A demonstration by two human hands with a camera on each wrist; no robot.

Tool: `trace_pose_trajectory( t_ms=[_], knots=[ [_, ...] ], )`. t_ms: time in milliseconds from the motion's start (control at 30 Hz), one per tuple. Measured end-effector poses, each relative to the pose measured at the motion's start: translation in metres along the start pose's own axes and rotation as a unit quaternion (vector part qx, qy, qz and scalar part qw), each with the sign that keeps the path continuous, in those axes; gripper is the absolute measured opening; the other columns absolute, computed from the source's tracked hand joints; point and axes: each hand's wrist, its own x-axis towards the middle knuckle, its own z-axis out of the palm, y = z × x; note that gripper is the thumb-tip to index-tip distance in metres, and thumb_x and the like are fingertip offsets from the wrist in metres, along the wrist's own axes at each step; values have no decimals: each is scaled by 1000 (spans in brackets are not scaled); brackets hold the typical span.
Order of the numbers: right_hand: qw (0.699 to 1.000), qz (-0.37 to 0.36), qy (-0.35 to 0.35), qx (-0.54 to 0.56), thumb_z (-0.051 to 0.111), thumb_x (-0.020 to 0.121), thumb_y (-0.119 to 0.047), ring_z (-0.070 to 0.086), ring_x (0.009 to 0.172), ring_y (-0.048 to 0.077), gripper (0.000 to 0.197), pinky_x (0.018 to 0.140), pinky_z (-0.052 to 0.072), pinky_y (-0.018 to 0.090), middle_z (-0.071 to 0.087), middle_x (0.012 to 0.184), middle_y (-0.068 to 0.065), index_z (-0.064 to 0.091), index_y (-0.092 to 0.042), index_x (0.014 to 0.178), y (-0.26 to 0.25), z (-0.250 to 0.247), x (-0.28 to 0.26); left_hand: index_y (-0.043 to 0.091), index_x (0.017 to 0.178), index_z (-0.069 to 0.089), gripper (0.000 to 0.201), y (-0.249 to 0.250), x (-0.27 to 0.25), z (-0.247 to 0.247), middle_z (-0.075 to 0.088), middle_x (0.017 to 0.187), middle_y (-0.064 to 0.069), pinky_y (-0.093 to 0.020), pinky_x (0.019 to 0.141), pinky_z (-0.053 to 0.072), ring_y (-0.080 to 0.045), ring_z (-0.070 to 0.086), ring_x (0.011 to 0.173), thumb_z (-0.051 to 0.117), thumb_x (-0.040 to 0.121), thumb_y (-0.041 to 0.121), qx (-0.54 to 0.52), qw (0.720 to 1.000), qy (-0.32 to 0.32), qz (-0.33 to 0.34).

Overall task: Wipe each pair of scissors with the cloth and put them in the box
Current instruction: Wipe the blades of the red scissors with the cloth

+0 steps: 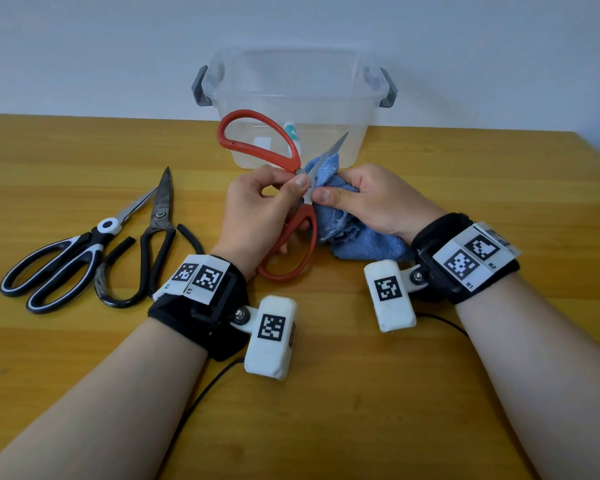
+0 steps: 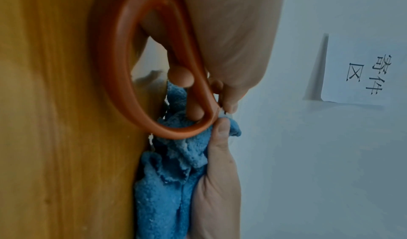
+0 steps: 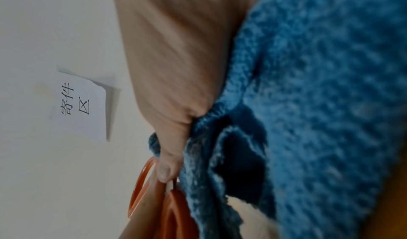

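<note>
The person's left hand (image 1: pixel 257 206) grips the red-handled scissors (image 1: pixel 284 188), blades spread open, over the middle of the desk (image 1: pixel 465 358). Right hand (image 1: pixel 378 199) pinches the blue cloth (image 1: pixel 357 240) round one blade. The clear plastic box (image 1: pixel 293 102) sits at the far edge; black-and-white scissors (image 1: pixel 66 261) and black shears (image 1: pixel 153 237) lie toward the left edge.

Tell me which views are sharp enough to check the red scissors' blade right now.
Head view: evenly lit, sharp; the red scissors blade shows clearly against the cloth, edges bowed by the wide lens. Left wrist view: dim, soft, mostly the handle loop. Right wrist view: cloth fills the frame, blurred; blade hidden.
</note>
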Motion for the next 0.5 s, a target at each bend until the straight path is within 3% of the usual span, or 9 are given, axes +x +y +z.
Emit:
trace_pose_trajectory(
  t_ms=[133,200,267,367,433,500],
  knots=[
    [1000,-8,22,-2,64,95,-47,70,82,30,43,72,50,36,75,88,16,75,-5,92,4,1,4,6,95,67,17,1,0,0,64,50,-5,-19,31,35,-17,53,31,66,101,22,-1,1000,17,-13],
    [999,-9,31,4,65,94,-48,70,75,28,48,66,49,33,74,86,19,73,-1,89,5,1,4,4,97,67,18,1,1,-1,63,49,-6,-19,31,35,-17,52,30,66,101,22,-6,1000,27,-15],
    [999,-1,38,2,66,93,-49,61,62,17,52,59,42,28,70,72,15,70,2,84,5,1,5,3,99,67,19,2,1,-1,63,48,-7,-19,31,35,-17,53,31,66,101,23,-9,999,34,-15],
    [999,5,47,1,67,90,-55,47,58,21,66,58,32,31,53,65,21,61,11,82,7,0,5,4,98,67,19,3,1,0,60,45,-2,-21,31,36,-20,62,40,67,100,23,-8,999,41,-12],
    [998,1,54,8,66,89,-56,51,62,26,67,63,34,32,60,77,33,64,10,85,7,0,4,5,96,67,18,4,0,-1,59,44,1,-21,31,36,-30,66,47,67,100,23,-11,999,46,-11],
    [998,-3,65,14,67,89,-55,58,66,35,64,63,38,35,65,84,34,66,9,86,7,-2,4,8,94,67,17,8,-1,-1,58,44,2,-22,32,37,-48,65,56,67,100,23,-16,999,49,-11]
  ],
)
